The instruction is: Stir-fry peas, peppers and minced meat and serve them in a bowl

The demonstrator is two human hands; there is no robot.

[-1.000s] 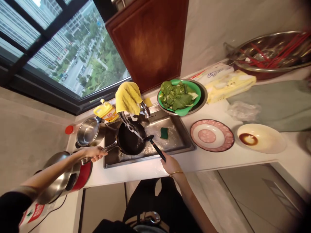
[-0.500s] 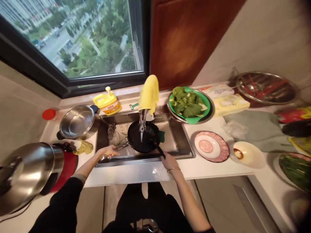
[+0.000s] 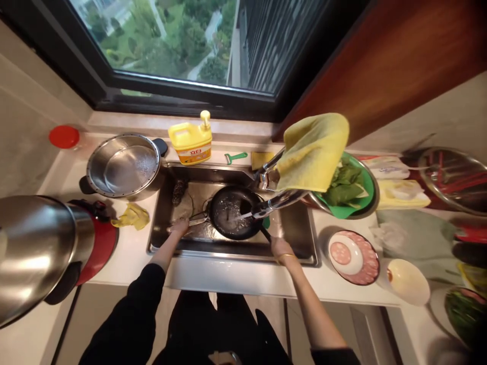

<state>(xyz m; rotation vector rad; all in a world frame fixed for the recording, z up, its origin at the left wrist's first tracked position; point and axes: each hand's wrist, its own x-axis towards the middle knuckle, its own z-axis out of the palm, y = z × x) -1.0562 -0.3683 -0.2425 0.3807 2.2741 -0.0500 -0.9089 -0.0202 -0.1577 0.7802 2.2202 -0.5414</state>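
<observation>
A black frying pan (image 3: pixel 234 212) sits in the middle of the sink (image 3: pixel 178 243), under the tap (image 3: pixel 279 198), water running into it. Its metal handle (image 3: pixel 198 221), the long axis, points left from the pan. The left hand (image 3: pixel 178 226) is wrapped around the handle's end, the natural place to grip. The pan looks rigid, fairly heavy and probably slippery when wet. At the pan's right edge, the right hand (image 3: pixel 280 248) is closed around a dark utensil handle (image 3: pixel 265 232) slanting into the pan.

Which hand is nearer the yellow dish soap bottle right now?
Left. The left hand grips the pan handle in the sink, below the yellow dish soap bottle; the right hand is farther off, at the sink's front right.
</observation>
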